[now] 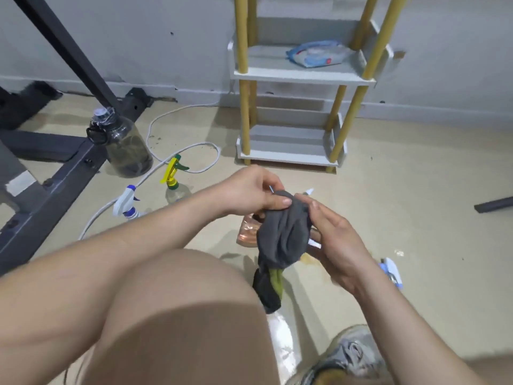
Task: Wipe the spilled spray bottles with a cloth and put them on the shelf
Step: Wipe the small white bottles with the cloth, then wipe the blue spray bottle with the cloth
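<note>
A: While the left hand (249,190) is pinching the cloth (286,234) at its top, the right hand (341,245) is curling round it.

B: The wrapped bottle (248,232) is leaning between them, head uppermost, nozzle (309,191) pointing right, before the shelf (288,160).

Grey cloth (283,234) looked soft, matt; spray bottles (126,204) glossy plastic; shelf (299,75) smooth, matt white boards; floor (388,190) smooth, faintly shiny.
</note>
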